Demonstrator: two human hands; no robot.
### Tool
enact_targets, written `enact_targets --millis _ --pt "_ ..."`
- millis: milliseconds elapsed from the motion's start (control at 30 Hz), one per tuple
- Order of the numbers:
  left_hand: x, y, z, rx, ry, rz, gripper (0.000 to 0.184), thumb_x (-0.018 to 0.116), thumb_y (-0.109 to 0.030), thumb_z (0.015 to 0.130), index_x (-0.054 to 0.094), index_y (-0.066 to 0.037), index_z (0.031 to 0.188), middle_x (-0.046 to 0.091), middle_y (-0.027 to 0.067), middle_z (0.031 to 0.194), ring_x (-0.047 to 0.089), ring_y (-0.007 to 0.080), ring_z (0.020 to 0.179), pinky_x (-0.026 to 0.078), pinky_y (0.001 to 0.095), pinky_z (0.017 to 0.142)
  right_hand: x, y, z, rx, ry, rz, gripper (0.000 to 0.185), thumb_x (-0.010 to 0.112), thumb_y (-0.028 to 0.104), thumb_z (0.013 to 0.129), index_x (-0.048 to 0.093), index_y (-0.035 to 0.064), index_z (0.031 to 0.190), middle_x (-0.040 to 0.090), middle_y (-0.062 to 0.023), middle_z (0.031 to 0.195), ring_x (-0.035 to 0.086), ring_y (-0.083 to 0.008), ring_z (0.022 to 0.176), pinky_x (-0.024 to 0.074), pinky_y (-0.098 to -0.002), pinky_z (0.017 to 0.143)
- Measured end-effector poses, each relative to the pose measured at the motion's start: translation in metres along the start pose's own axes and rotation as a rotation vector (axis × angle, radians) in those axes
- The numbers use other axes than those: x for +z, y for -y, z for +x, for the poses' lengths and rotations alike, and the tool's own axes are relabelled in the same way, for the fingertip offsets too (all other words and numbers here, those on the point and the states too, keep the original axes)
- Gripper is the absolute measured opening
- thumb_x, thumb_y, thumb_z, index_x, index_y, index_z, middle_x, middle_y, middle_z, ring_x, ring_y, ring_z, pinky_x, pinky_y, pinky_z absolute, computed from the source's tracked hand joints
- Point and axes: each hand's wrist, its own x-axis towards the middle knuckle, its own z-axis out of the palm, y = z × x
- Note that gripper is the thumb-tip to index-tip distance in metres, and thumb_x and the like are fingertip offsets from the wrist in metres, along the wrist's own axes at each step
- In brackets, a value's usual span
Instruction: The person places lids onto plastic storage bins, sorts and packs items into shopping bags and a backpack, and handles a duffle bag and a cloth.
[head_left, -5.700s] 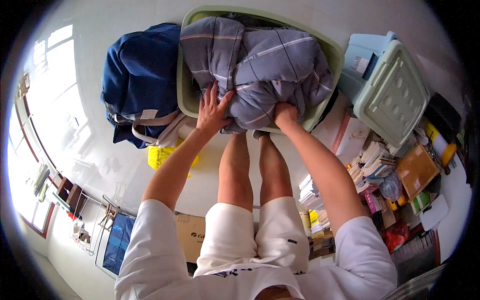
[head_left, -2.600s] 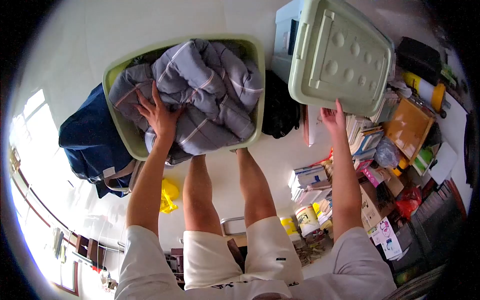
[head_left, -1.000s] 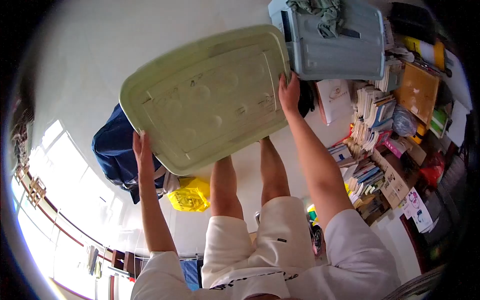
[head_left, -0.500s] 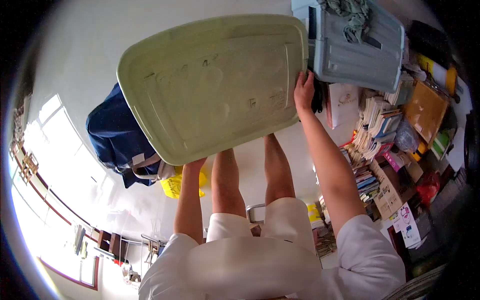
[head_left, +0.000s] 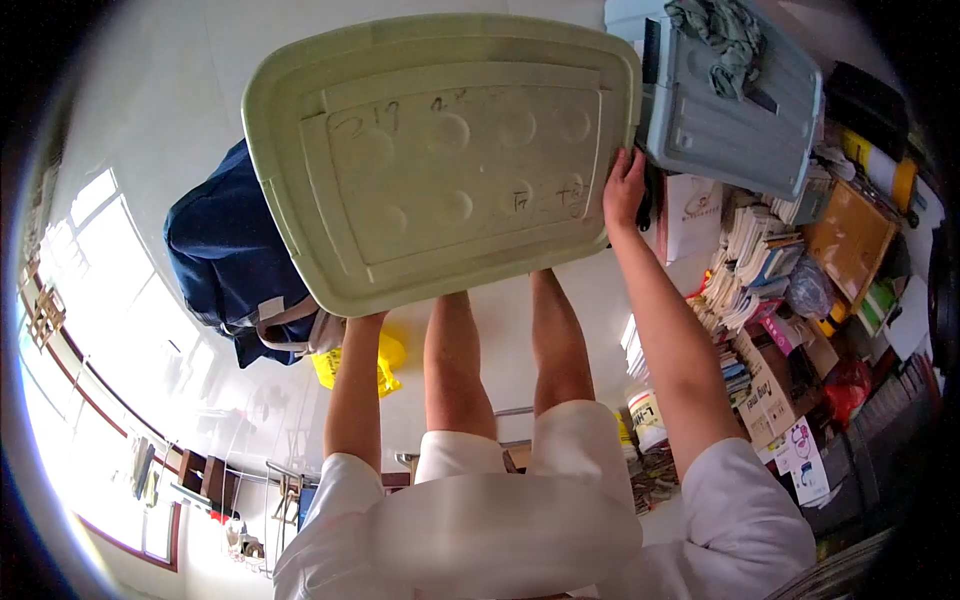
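A large pale green plastic storage box lid (head_left: 460, 160) with handwritten marks fills the upper middle of the head view. Whatever lies beneath it is hidden. My right hand (head_left: 622, 190) grips its right edge, with the fingers pressed against the rim. At the near left corner my left hand (head_left: 368, 318) supports the lid from below; its fingers are hidden under the plastic. Close to the right edge stands a light blue storage box (head_left: 730, 135) with a crumpled grey-green cloth (head_left: 735, 50) on top.
A dark blue bag (head_left: 225, 250) sits on the left, beside a yellow plastic bag (head_left: 385, 365). On the right are stacked books (head_left: 755, 250), a cardboard box (head_left: 765, 385), a brown board (head_left: 850, 235) and a red plastic bag (head_left: 848, 390). Pale floor (head_left: 500, 340) shows around my legs.
The green lid has shifted slightly up and right in view, and its writing and round dimples show more clearly. Both hands keep their places on it.
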Motion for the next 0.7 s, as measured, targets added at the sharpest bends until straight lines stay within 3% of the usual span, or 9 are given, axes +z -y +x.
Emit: enact_targets --millis 67,133,167,267,333,367,433,533,700 --pt "0.003 -0.001 -0.023 -0.081 0.013 -0.080 0.054 0.044 -0.042 0.100 0.040 -0.012 0.145 0.047 0.0072 0.145 0.048 0.0296 0.129 0.043 0.0497 0.106 -0.001 0.002 -0.002 -0.039 -0.012 0.016 0.046 0.044 0.031 0.104 0.046 -0.0054 0.132 0.055 -0.0293 0.128 0.052 -0.0447 0.119 0.0425 -0.0458 0.097" --pt "-0.031 -0.002 -0.069 -0.024 -0.220 -0.393 0.051 0.043 -0.035 0.099 0.039 -0.010 0.143 0.051 0.0111 0.140 0.049 0.0311 0.127 0.041 0.0471 0.107 -0.002 0.006 -0.001 -0.045 -0.026 0.021 0.046 0.044 0.032 0.104 0.046 -0.0047 0.132 0.055 -0.0291 0.128 0.052 -0.0448 0.119 0.0426 -0.0459 0.097" --pt "-0.016 -0.003 -0.096 0.077 -0.456 -0.324 0.049 0.045 -0.030 0.096 0.042 -0.008 0.140 0.052 0.0130 0.137 0.049 0.0320 0.126 0.040 0.0457 0.107 -0.003 0.007 -0.003 -0.047 -0.035 0.021 0.045 0.044 0.032 0.104 0.047 -0.0041 0.132 0.055 -0.0290 0.128 0.052 -0.0450 0.119 0.0426 -0.0460 0.097" --pt "0.096 0.018 -0.148 0.369 -1.089 0.534 0.041 0.050 -0.014 0.090 0.048 -0.004 0.130 0.055 0.0190 0.128 0.049 0.0346 0.124 0.038 0.0416 0.107 0.004 0.004 -0.006 -0.037 -0.090 -0.001 0.040 0.044 0.030 0.104 0.048 -0.0014 0.128 0.060 -0.0263 0.119 0.057 -0.0440 0.110 0.0462 -0.0455 0.090" --pt "0.157 0.036 -0.129 0.554 -0.872 1.030 0.038 0.054 -0.009 0.086 0.051 -0.003 0.123 0.055 0.0191 0.126 0.050 0.0354 0.122 0.038 0.0426 0.106 0.008 0.001 -0.004 -0.033 -0.121 -0.012 0.037 0.044 0.029 0.104 0.049 0.0000 0.127 0.062 -0.0250 0.115 0.059 -0.0434 0.106 0.0479 -0.0452 0.086" --pt "0.194 0.044 -0.116 0.724 -0.615 1.501 0.035 0.058 -0.003 0.082 0.055 -0.002 0.117 0.055 0.0192 0.124 0.050 0.0363 0.120 0.038 0.0436 0.105 0.009 0.000 -0.004 -0.005 -0.106 -0.016 0.041 0.043 0.031 0.104 0.049 -0.0020 0.128 0.060 -0.0256 0.119 0.057 -0.0427 0.110 0.0467 -0.0457 0.090" --pt "0.316 0.043 -0.044 0.816 -0.250 2.046 0.046 0.071 -0.003 0.077 0.057 -0.009 0.120 0.046 0.0151 0.143 0.036 0.0381 0.138 0.027 0.0516 0.114 0.004 0.007 -0.005 0.030 -0.055 -0.018 0.044 0.044 0.030 0.104 0.049 -0.0053 0.129 0.058 -0.0262 0.122 0.057 -0.0417 0.111 0.0467 -0.0463 0.091" --pt "0.368 0.052 0.061 0.906 0.010 2.201 0.055 0.074 -0.027 0.082 0.055 -0.025 0.134 0.028 0.0076 0.158 0.019 0.0364 0.147 0.011 0.0637 0.116 0.000 0.015 -0.007 -0.017 -0.057 0.022 0.041 0.045 0.028 0.104 0.049 -0.0054 0.127 0.059 -0.0262 0.118 0.059 -0.0415 0.107 0.0476 -0.0465 0.089" --pt "0.339 0.066 0.150 0.859 0.093 2.490 0.067 0.069 -0.045 0.085 0.044 -0.031 0.145 0.024 0.0018 0.160 0.016 0.0319 0.149 0.006 0.0685 0.114 0.013 0.010 -0.009 -0.054 -0.091 -0.101 0.037 0.051 0.026 0.101 0.055 -0.0068 0.116 0.062 -0.0251 0.101 0.062 -0.0402 0.093 0.0494 -0.0470 0.079"
